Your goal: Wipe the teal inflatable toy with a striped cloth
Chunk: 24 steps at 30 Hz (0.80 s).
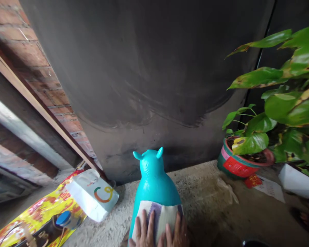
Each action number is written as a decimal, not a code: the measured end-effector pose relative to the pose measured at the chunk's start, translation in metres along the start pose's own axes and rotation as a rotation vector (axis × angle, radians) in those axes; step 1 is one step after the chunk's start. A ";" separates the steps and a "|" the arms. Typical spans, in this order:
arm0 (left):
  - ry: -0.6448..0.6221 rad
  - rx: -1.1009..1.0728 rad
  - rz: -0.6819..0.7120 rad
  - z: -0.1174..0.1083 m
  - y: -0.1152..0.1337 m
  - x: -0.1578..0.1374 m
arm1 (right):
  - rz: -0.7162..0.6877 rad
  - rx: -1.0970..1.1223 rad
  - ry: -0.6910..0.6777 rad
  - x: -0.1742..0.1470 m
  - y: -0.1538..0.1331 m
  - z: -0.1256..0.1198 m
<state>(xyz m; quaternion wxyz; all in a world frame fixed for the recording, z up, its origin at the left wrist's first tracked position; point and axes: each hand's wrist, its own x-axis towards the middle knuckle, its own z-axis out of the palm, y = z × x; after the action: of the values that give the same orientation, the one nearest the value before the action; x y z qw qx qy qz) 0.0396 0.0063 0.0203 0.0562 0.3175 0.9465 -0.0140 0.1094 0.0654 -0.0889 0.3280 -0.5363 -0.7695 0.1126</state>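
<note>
Directly beneath the fingers lies striped cloth.

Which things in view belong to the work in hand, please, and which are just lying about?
Seemingly in use:
- striped cloth, under the left hand and right hand
- turquoise animal figure

Apparently just about:
- white bag
- blue-capped container
- potted plant

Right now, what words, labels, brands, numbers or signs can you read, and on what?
None reads clearly enough to quote.
White bag: curled coloured mark, small red print, too blurred.
Yellow wrapper: red lettering, too blurred.
Red label on the plant pot: too blurred.
Red scrap beside the pot: too small.
White paper: faint marks, too small.
</note>
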 end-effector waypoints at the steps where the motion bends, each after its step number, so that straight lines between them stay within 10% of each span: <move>1: 0.005 -0.006 0.020 -0.001 0.002 0.005 | -0.008 0.031 -0.061 0.009 0.003 0.001; 13: 0.122 -0.112 0.008 -0.007 0.032 0.077 | -0.167 0.190 -0.406 0.143 -0.012 0.046; 24: 0.075 -0.115 0.085 -0.010 0.023 0.052 | -0.195 0.119 -0.208 0.083 0.017 0.019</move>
<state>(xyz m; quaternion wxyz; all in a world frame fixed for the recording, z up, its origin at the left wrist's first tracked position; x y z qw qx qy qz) 0.0114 0.0565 0.0242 0.0393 0.3539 0.9329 0.0549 0.0927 0.1501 -0.0809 0.2871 -0.4239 -0.8398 0.1805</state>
